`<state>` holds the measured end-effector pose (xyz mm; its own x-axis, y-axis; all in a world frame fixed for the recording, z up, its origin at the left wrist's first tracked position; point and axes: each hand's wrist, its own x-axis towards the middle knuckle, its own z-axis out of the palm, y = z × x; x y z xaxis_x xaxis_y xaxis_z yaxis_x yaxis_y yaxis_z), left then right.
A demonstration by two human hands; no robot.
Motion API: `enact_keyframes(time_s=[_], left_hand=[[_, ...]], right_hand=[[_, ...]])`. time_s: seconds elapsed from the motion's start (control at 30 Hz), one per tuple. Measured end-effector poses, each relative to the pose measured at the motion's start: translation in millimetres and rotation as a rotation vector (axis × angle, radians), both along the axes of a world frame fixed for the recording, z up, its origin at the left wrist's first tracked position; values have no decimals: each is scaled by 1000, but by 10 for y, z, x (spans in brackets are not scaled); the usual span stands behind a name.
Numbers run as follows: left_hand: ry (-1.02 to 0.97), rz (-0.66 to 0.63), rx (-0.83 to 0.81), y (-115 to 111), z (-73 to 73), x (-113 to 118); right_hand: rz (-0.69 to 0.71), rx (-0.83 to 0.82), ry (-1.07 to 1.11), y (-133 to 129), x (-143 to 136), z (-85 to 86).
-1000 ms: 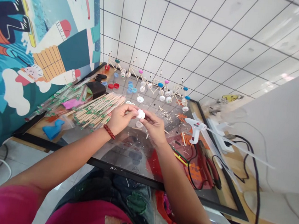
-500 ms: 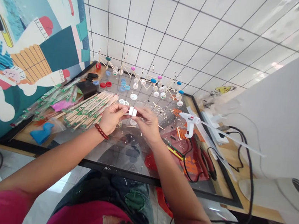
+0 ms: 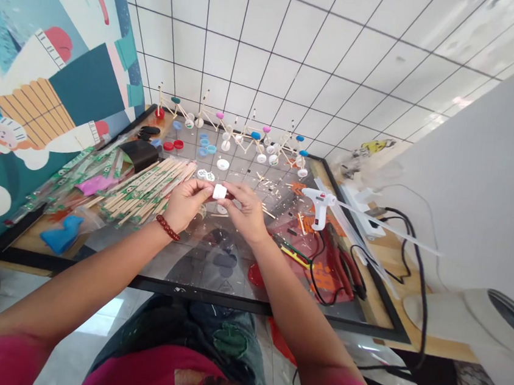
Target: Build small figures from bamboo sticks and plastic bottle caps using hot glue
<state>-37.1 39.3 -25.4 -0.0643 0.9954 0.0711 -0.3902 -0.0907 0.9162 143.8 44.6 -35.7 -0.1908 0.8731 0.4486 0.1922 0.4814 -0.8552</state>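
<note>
Two small white pieces that look like bottle caps [image 3: 219, 191] are pressed face to face between my hands, above the middle of the table. My left hand [image 3: 185, 203], with a red bead bracelet at the wrist, pinches them from the left. From the other side, the thumb and fingers of my right hand [image 3: 246, 213] grip them too. Just behind lie white patterned discs [image 3: 205, 175] and a single white cap [image 3: 223, 164]. Part of another white disc [image 3: 221, 209] shows below my fingers.
Paper-wrapped chopsticks [image 3: 147, 190] are heaped on the left. A white hot glue gun [image 3: 318, 206] with a cord stands at right, near pliers [image 3: 345, 263] and a yellow cutter [image 3: 296, 256]. Small stick-and-cap models [image 3: 256, 136] line the back; blue caps [image 3: 204, 150] sit before them.
The two white pieces, slightly apart before, now sit closer together between my fingers. The whole view has shifted a little, so the table things appear farther left.
</note>
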Motion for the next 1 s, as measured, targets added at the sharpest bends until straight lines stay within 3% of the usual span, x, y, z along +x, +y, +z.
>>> enact_keyframes(time_s=[0.2, 0.4, 0.53, 0.77, 1.0], left_hand=[[-79, -82, -107, -1, 64, -8], [-54, -172, -114, -47, 113, -20], [-14, -156, -91, -61, 133, -32], [28, -147, -73, -87, 158, -24], [0, -161, -102, -78, 141, -32]], right_hand=[[4, -27, 32, 46, -40, -58], [22, -108, 117, 74, -32, -70], [16, -127, 133, 72, -22, -63], [-22, -7, 27, 25, -6, -36], [-30, 148, -87, 76, 20, -126]])
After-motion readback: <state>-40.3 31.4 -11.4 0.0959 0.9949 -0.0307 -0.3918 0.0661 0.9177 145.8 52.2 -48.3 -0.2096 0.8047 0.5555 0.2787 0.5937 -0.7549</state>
